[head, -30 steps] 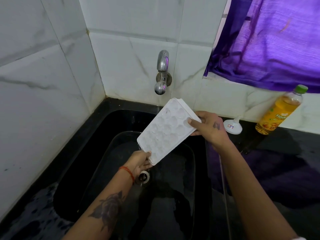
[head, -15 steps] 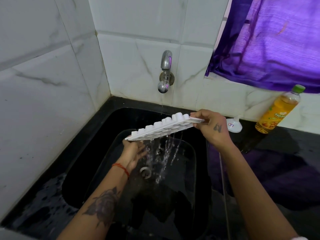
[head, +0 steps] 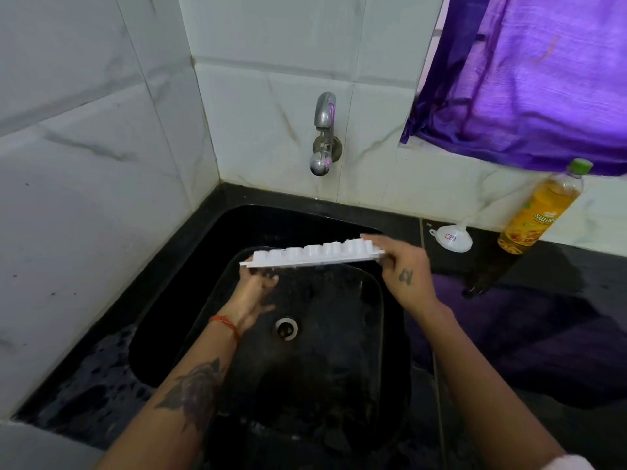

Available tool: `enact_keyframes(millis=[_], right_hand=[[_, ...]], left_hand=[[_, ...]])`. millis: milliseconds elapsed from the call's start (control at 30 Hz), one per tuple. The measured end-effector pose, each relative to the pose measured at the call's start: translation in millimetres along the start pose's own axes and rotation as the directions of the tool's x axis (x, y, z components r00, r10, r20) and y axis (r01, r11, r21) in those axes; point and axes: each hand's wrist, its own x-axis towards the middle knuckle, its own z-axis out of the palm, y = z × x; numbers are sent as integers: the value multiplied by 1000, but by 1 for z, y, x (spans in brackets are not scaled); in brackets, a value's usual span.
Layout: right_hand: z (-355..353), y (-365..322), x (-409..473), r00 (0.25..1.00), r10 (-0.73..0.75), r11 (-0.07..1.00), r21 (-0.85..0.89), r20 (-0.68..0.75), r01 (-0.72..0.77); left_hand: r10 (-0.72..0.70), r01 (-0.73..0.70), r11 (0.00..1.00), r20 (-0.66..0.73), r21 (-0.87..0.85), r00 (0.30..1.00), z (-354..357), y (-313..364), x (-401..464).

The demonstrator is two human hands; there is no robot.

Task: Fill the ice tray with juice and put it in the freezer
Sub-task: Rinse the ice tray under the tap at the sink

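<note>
A white ice tray (head: pixel 312 255) hangs upside down and nearly level over the black sink (head: pixel 190 266), its cup bottoms facing up. My left hand (head: pixel 254 293) grips its left end from below. My right hand (head: pixel 405 269) pinches its right end. A juice bottle (head: pixel 539 208) with orange liquid and a green cap stands on the black counter at the right, against the wall. A small white funnel (head: pixel 451 237) lies on the counter between the sink and the bottle.
A chrome tap (head: pixel 324 137) sticks out of the white tiled wall above the sink. The drain (head: pixel 286 329) sits in the sink floor. A purple curtain (head: pixel 529 79) hangs at the upper right. The counter (head: pixel 543 334) at the left and right looks wet.
The tray went from tilted with its cups towards me to flipped upside down, water poured out of it, and it now lies level with the stream ended.
</note>
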Motion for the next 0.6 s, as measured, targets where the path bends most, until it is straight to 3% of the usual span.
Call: enact_keyframes(millis=[67, 167, 233, 367, 500, 600], right_hand=[[0, 2, -6, 1000, 20, 1000, 9, -15, -20], [-7, -2, -4, 967, -93, 995, 18, -236, 100], [-5, -4, -6, 950, -108, 993, 21, -293, 119], [2, -2, -25, 997, 2, 999, 41, -79, 1], [-1, -7, -37, 974, -45, 993, 95, -220, 68], [1, -11, -45, 995, 57, 994, 101, -83, -49]], left_hand=[[11, -10, 998, -18, 56, 1000, -5, -5, -4], [135, -135, 991, 19, 13, 991, -4, 5, -6], [165, -166, 986, 58, 28, 985, -1, 10, -10], [81, -84, 994, 50, 68, 995, -11, -4, -22], [138, -143, 986, 70, 79, 988, -17, -9, -29], [122, -125, 991, 51, 53, 991, -19, -14, -31]])
